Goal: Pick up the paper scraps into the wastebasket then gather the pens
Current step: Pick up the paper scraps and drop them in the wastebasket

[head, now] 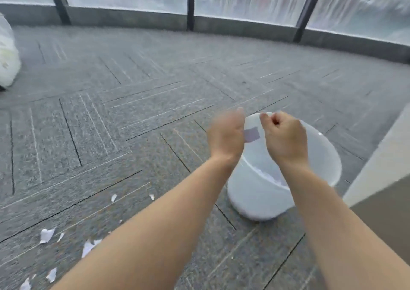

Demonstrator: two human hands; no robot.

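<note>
A white translucent wastebasket stands on the grey carpet at the right. Both hands hover over its rim. My left hand is motion-blurred, fingers stretched out, with a small paper scrap in the air just beside its palm, over the basket's mouth. My right hand has its fingers curled in, and nothing shows inside it. A few white scraps lie inside the basket. Several torn paper scraps are scattered over the carpet at the lower left, partly hidden by my left forearm. No pens are in view.
A white plastic bag bulges at the left edge. A pale panel and brown furniture surface rise close to the basket's right side. Floor-to-ceiling windows with dark frames curve along the back.
</note>
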